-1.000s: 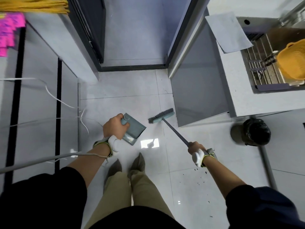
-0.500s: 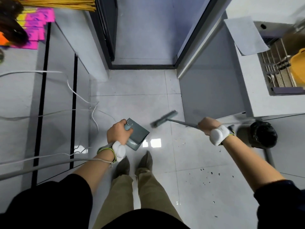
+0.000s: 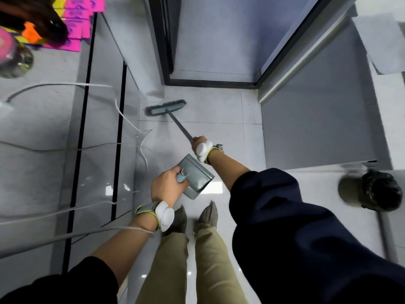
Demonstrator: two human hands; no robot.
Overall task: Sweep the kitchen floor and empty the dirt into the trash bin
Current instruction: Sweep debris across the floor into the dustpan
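Observation:
My right hand grips the dark handle of a grey-blue broom. The broom head lies on the white tiled floor far ahead, close to the left cabinet's corner and the dark door threshold. My left hand holds a grey-blue dustpan by its handle, just above the floor in front of my feet. A trash bin lined with a black bag stands at the right, beside the counter.
Grey cabinets flank the narrow floor on the right, glossy panels with black stripes on the left. White cables trail down the left cabinet. A dark door frame closes the far end. Pink notes lie top left.
My right hand swung the broom from the right cabinet's foot across to the far left, near the threshold. My left hand kept the dustpan low. The view turned left.

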